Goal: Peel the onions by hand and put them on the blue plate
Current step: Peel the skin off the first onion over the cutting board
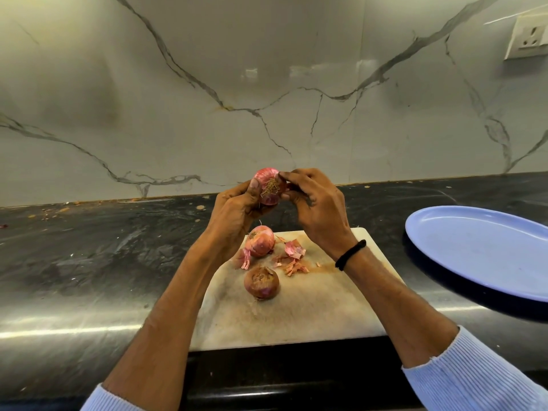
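Peeling looks to be in hand on one onion [268, 188], raised above the cutting board [296, 315] with its hairy root end turned toward the camera. The left hand [234, 212] grasps it from the left and below, with the fingers curled round it and the thumb against the skin. The right hand [314, 203] meets it from the right, thumb and fingertips pinching at the skin beside the root. Whether a flap is really caught between them cannot be told.

Below on the board lie a farther onion [260, 241], with loosened pink skin hanging off it, and a nearer onion [261, 282] in its brown skin. Torn skin scraps [292, 259] lie just beside them. The blue plate [480, 250] sits on the dark counter [89, 262], well to the right of the board. No onion shows on the part of it in view, so I judge the task to be at an early stage.

The skin near the root tends to hold fast, so a hard tug could tear off only a sliver, or jerk the round bulb out of the left hand's grip. If dropped from that height, it could roll off the board onto the gritty counter. Scraps may also cling to the fingers and ride along to the plate
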The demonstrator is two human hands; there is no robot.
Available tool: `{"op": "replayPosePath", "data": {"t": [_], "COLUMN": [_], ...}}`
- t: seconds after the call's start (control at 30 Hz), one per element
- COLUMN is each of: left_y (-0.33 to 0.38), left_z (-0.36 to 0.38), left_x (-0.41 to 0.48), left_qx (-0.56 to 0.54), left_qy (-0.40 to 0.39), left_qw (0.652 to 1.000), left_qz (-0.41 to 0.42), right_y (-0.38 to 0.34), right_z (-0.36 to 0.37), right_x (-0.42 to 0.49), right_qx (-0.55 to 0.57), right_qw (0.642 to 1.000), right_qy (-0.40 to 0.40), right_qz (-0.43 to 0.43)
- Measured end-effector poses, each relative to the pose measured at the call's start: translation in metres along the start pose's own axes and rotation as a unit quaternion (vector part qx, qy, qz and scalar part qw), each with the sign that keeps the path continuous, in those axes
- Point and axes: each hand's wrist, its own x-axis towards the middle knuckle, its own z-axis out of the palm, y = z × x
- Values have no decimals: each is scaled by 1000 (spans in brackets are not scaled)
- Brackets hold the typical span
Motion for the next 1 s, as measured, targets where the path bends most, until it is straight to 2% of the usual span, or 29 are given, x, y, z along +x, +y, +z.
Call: {"op": "replayPosePath", "data": {"t": [0.2, 0.47, 0.67, 0.77, 1.0], "left_y": [-1, 2, 2, 2, 6], "left_z": [3, 5, -1, -2, 3], "left_x": [-2, -5, 0, 3, -3], "left_qx": [1, -8, -75, -94, -96], "left_qy": [8, 11, 81, 108, 102], "left_qw": [1000, 1000, 992, 987, 986], "left_qz": [-9, -28, -62, -71, -85], "right_y": [-1, -1, -3, -3, 2], "right_z": [-1, 0, 4, 3, -3], "right_x": [0, -2, -5, -4, 0], "right_qx": [-7, -36, -27, -7, -23], "right_qw": [999, 999, 997, 998, 995], "right_qy": [39, -23, -68, -59, -18], "right_qz": [-12, -25, 9, 32, 93]}}
